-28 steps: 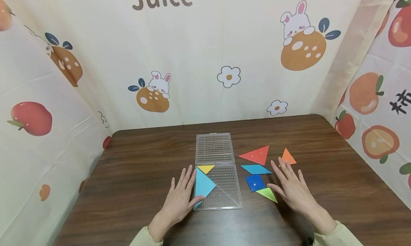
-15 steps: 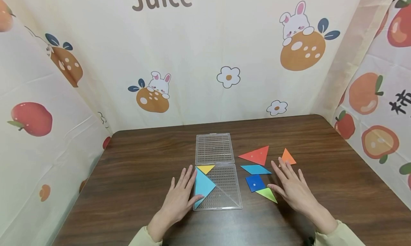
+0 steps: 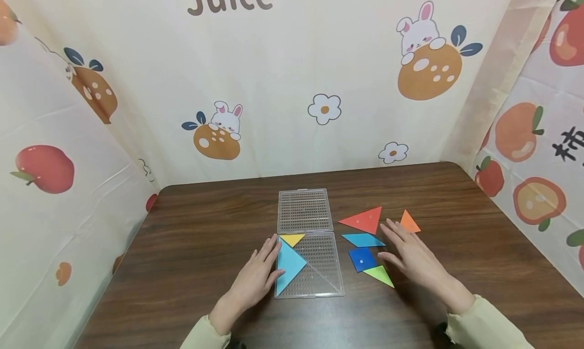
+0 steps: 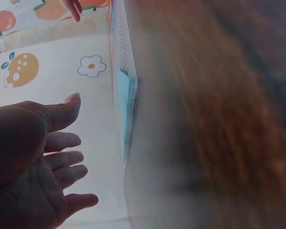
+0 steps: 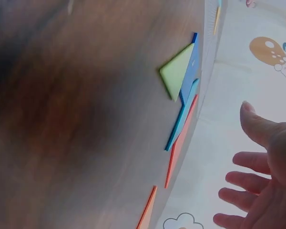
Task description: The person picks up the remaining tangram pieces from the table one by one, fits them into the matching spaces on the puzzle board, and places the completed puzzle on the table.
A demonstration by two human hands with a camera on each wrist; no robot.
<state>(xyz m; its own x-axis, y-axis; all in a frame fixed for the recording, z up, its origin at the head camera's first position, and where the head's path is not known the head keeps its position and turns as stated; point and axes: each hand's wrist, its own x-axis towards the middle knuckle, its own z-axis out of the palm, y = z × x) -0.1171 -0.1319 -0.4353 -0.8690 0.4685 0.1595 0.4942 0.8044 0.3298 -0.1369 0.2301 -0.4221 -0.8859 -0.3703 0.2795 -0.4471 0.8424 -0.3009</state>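
Note:
My left hand (image 3: pixel 253 278) hovers at the left edge of a clear plastic case (image 3: pixel 325 275), fingers relaxed; in the left wrist view nothing is in its palm. Inside the case's near half lie a large light blue triangle (image 3: pixel 289 268) and a small yellow triangle (image 3: pixel 293 239). On the right, my right hand (image 3: pixel 417 260) is raised over the table with loose, straight fingers and holds nothing. Near it lie a blue parallelogram (image 3: pixel 363 240), a dark blue square (image 3: pixel 362 260), a green triangle (image 3: pixel 380 275), a red triangle (image 3: pixel 366 220) and an orange triangle (image 3: pixel 410 222).
The case's other half (image 3: pixel 304 211) is folded back flat, away from me, on the dark wooden table (image 3: pixel 205 222). Printed fabric (image 3: pixel 283 75) with fruit and rabbits hangs behind the table and along both sides.
My right hand has shifted slightly left and up, uncovering more of the orange triangle. The left hand's fingers have drawn closer together, and its thumb has pulled back from the light blue triangle.

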